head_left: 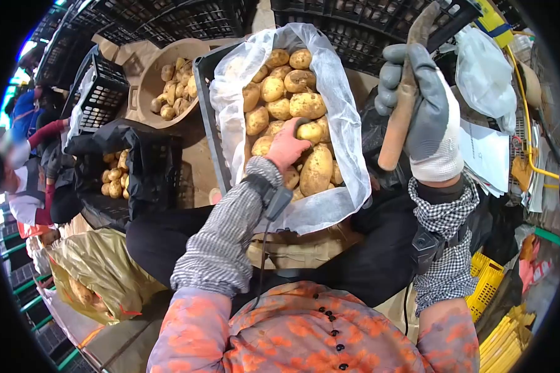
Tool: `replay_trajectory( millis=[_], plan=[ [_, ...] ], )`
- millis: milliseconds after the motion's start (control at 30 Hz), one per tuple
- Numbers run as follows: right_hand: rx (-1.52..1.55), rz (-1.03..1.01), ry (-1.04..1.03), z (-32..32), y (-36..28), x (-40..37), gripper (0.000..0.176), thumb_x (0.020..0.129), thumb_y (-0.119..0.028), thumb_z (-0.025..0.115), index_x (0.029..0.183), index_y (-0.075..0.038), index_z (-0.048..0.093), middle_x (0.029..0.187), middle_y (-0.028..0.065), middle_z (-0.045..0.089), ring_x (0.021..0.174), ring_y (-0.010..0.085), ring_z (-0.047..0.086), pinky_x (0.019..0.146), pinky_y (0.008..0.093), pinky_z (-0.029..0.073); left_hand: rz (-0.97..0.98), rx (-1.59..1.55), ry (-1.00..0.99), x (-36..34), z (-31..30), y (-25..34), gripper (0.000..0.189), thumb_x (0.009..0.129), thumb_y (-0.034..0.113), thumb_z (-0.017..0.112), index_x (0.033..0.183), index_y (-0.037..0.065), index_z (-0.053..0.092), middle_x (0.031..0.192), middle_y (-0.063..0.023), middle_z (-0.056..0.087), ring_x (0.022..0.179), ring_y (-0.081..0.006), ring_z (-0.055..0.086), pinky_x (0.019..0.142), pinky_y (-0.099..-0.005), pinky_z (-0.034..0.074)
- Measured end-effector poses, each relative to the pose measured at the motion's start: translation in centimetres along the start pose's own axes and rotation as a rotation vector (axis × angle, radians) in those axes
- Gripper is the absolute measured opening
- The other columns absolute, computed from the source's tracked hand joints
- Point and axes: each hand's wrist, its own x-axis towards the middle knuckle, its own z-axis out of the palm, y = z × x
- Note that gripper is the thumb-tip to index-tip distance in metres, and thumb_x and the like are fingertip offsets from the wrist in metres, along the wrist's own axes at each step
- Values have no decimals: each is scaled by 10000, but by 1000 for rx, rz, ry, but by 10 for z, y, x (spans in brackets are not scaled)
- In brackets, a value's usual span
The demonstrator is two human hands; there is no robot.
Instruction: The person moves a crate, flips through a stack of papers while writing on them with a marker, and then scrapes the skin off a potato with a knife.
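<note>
My left hand, in a pinkish-red glove, reaches into a crate lined with white film and filled with potatoes. Its fingers are on a small potato near the middle of the pile. A large, dirt-specked potato lies just below that. To the right of the crate, my right hand, in a grey and white glove, is raised and wrapped round a long brown tool with a wooden handle. The tool is tilted, its thin upper end pointing up and to the right.
Left of the crate stands a round tan basin with potatoes. A black-lined crate holds more potatoes. Black crates line the far side. A co-worker sits at far left. Papers and a plastic bag lie right.
</note>
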Motion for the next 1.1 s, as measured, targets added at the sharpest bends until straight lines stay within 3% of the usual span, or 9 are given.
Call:
replay_trajectory(
  millis=[100,300,467,733,800,867,933,1000,1100],
  plan=[
    [10,45,-31,11,0,-7,375,987,-332,393,1080,4,533,803,28,542,641,101,508,592,250,439,-141,-652,-181,-45,-37,59,434,852,98,638,1251,16,487,1095,-28,587,971,-110,565,830,-248,474],
    [-126,181,-447,34,30,-36,298,930,-262,453,1033,7,529,769,39,559,624,84,512,573,227,448,-13,-957,-303,-134,-92,100,666,904,292,593,1431,79,246,1357,-128,402,1202,-292,488,924,-418,494],
    [-217,609,-369,61,58,-65,306,952,-205,478,1168,12,480,787,44,574,615,86,508,543,221,434,87,-997,-161,-153,-91,104,715,821,164,645,1425,75,273,1318,-88,418,1213,-179,434,1014,-319,380],
    [-281,544,-447,68,65,-64,294,964,-244,498,1097,15,536,748,28,567,588,72,505,544,215,421,75,-842,31,-153,-84,102,875,651,8,728,1404,98,291,1299,-57,402,1200,-164,424,1016,-309,369],
    [-394,472,-469,62,70,-61,301,951,-244,520,1062,34,553,749,37,573,594,83,516,543,228,425,-2,-841,15,-151,-91,107,877,648,1,727,1401,103,289,1286,-59,411,1194,-161,426,1013,-307,371],
    [-873,-305,-674,51,87,-59,308,939,-236,530,1038,54,560,765,53,583,591,95,523,550,238,435,-201,-754,-125,-148,-99,109,876,647,-12,719,1398,104,284,1275,-60,415,1190,-164,427,1003,-309,383],
    [-769,51,-687,53,87,-64,327,937,-235,520,1064,65,545,793,67,594,593,98,534,553,241,443,-135,-760,-87,-148,-92,98,857,651,-21,713,1388,104,294,1252,-57,429,1127,-152,467,911,-280,444],
    [-69,562,-403,64,77,-64,350,945,-240,498,1111,67,530,790,67,595,601,101,544,554,244,448,62,-753,42,-148,-87,97,856,651,-20,713,1387,104,295,1235,-59,445,1080,-148,491,850,-266,465],
    [-362,507,-491,70,69,-57,359,951,-254,494,1129,55,529,770,66,597,612,111,554,554,252,447,4,-672,76,-152,-92,107,836,645,-8,722,1371,102,321,1207,-70,470,1089,-164,494,884,-294,457]
  ],
)
